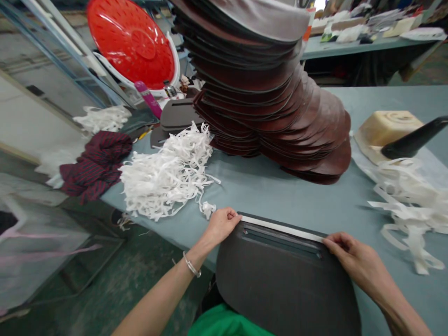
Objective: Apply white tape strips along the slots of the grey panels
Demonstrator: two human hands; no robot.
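In front of me lies a dark grey rounded panel (280,280) with a long slot near its far edge. A narrow white tape strip (280,226) runs along that edge, above the slot. At the strip's left end, my left hand (224,223) pinches the strip with thumb and fingers closed at the panel's corner. My right hand (350,254) pinches the other end, its fingertips pressed at the panel's right corner. A heap of white strips (164,177) sits beyond my left hand. Looser, wider white strips (409,200) lie beyond my right hand.
A tall, leaning stack of dark brown pieces (280,112) stands at the back of the table (241,182). Right of it are a cream block (388,128) and a black handle-like object (415,137). A red basket (135,44) and striped cloth (101,161) are at left.
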